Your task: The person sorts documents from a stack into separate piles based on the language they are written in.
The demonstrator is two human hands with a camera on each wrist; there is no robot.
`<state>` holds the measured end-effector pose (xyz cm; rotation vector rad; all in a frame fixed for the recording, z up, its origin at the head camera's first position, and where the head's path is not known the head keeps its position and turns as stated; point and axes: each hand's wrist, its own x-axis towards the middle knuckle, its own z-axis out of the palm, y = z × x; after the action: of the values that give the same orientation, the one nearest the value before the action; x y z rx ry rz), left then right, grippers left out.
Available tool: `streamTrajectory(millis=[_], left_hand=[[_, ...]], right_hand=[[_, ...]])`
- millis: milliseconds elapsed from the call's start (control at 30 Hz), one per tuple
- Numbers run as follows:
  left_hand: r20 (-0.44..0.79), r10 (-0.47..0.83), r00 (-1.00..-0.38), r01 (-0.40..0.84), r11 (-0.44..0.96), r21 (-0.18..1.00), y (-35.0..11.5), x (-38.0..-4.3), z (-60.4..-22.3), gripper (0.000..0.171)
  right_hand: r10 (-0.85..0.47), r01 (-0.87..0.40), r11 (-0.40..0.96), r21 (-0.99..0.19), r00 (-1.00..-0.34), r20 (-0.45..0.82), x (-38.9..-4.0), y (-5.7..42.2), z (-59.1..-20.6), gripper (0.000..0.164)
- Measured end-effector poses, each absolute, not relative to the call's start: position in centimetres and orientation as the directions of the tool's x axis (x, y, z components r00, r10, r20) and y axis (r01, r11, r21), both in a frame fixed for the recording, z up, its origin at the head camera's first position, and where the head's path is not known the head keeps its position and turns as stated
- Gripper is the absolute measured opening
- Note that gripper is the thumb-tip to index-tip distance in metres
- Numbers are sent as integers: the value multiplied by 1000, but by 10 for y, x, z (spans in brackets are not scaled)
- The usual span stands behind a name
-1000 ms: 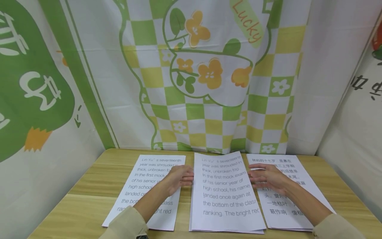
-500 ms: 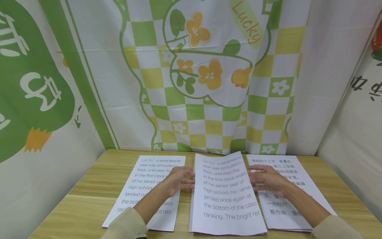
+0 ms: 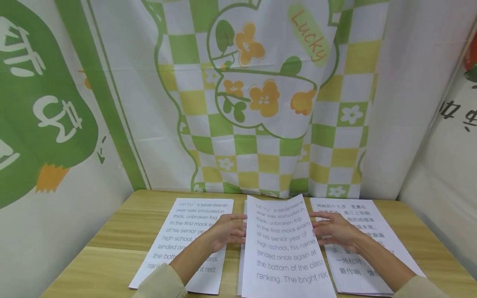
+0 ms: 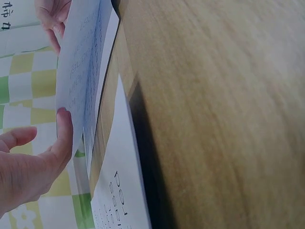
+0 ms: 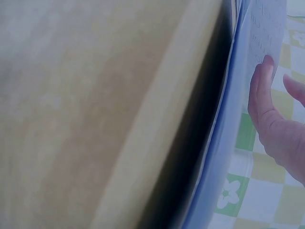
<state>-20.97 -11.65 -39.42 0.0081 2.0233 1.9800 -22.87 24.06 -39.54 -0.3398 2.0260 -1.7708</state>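
A printed sheet of paper [image 3: 285, 248] with English text lies raised and slightly bowed above the middle stack [image 3: 241, 265]. My left hand [image 3: 229, 231] is at its left edge, fingers extended. In the left wrist view that hand [image 4: 35, 167] touches the sheet's edge with its fingertips, thumb apart from it. From the other side my right hand [image 3: 337, 231] touches the right edge with spread fingers. The right wrist view shows this hand [image 5: 276, 114] with its thumb held away from the paper. The parts of the fingers beneath the sheet are hidden in the head view.
On the left lies another English-text sheet [image 3: 201, 207], partly under my left forearm. A stack with Chinese text [image 3: 357, 281] lies on the right below my right forearm. All rest on a wooden table [image 3: 108, 248]. Behind it hangs a checked curtain [image 3: 268, 161].
The middle sheet has lifted and bowed more, its near edge coming toward me. Both hands keep their places at its sides. The head view has tilted up slightly.
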Motion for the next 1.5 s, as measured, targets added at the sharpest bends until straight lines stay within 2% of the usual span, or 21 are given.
streamTrajectory(millis=[333,867,1267,1500], left_hand=[[-245,225,-943,-237,62,970,-115,-209,-393,69],[-227,211,-951,-220,57,974,-114,-210,-394,76],[-194,177,-965,-185,68,980,-128,-208,-393,73],[-213,132,-968,-203,86,975,-136,-206,-392,72]], right_hand=[[-446,91,177,-980,-880,-162,-228,240,-393,74],[-319,97,233,-968,-932,-171,-225,228,-393,73],[-305,118,233,-965,-934,-188,-224,216,-389,74],[-384,92,179,-980,-910,-155,-227,207,-389,77]])
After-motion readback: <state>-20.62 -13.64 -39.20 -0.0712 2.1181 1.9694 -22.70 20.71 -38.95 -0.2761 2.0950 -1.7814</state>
